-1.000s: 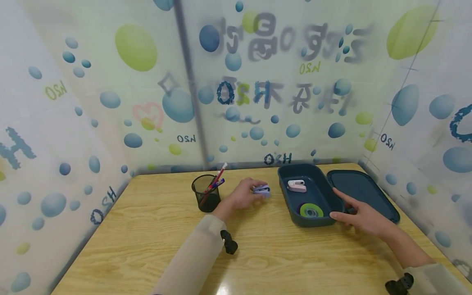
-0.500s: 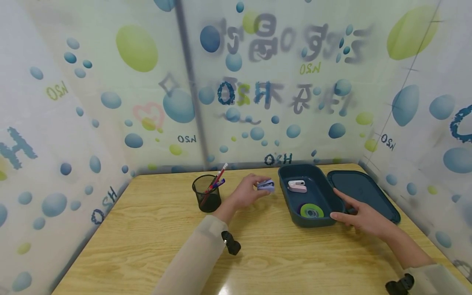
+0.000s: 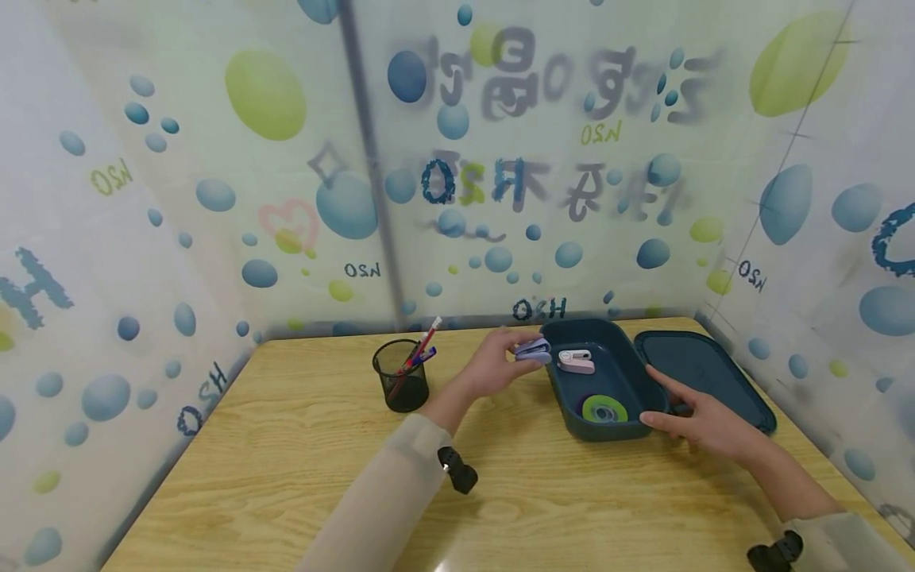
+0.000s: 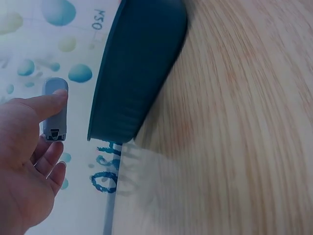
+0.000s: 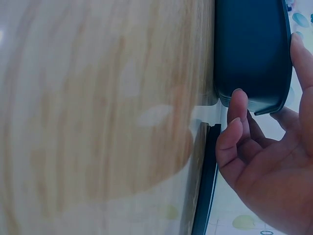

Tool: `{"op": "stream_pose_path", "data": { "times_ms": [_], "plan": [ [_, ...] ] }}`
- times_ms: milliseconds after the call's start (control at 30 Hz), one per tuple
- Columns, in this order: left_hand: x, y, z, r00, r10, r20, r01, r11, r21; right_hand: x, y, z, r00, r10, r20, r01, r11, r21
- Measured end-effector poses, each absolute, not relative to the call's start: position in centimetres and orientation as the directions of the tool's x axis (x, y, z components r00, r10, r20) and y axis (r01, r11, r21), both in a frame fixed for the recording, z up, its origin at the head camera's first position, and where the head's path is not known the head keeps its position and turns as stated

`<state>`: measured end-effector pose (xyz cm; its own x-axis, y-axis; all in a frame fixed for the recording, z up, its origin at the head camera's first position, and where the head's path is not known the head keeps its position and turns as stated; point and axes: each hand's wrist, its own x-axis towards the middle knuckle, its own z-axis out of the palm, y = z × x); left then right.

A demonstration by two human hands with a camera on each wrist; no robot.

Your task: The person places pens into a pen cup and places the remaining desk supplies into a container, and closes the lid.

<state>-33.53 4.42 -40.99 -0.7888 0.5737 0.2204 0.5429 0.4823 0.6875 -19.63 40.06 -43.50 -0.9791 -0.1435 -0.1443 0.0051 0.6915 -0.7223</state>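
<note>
My left hand (image 3: 495,364) pinches a small lavender stapler (image 3: 534,351) between thumb and fingers, raised at the left rim of a dark blue plastic box (image 3: 604,431). In the left wrist view the stapler (image 4: 55,115) shows upright, with the thumb across it and the lower fingers loosely bent. Inside the box lie a pink-and-white object (image 3: 576,361), stapler-like in shape, and a green tape roll (image 3: 604,408). My right hand (image 3: 704,421) grips the box's near right corner. In the right wrist view its thumb and fingers meet the box wall (image 5: 252,54).
A black mesh pen cup (image 3: 402,381) with pencils and pens stands left of my left hand. The box's dark blue lid (image 3: 704,373) lies on the wooden table (image 3: 286,477) at right, behind the right hand. Patterned sheets enclose the table's back and sides.
The left hand has lifted the stapler and carried it right, from the table between the cup and box to the box's left rim. The right hand and box have stayed put.
</note>
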Motion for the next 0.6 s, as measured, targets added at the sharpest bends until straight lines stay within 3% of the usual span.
{"op": "stream_pose_path", "data": {
  "times_ms": [600],
  "plan": [
    [-32.6,7.2,-39.6,-0.75,0.615,0.242,0.599,0.477,0.643,-19.8,40.3,-43.8,-0.977,-0.145,-0.156,0.017,0.678,-0.735]
  ]
}}
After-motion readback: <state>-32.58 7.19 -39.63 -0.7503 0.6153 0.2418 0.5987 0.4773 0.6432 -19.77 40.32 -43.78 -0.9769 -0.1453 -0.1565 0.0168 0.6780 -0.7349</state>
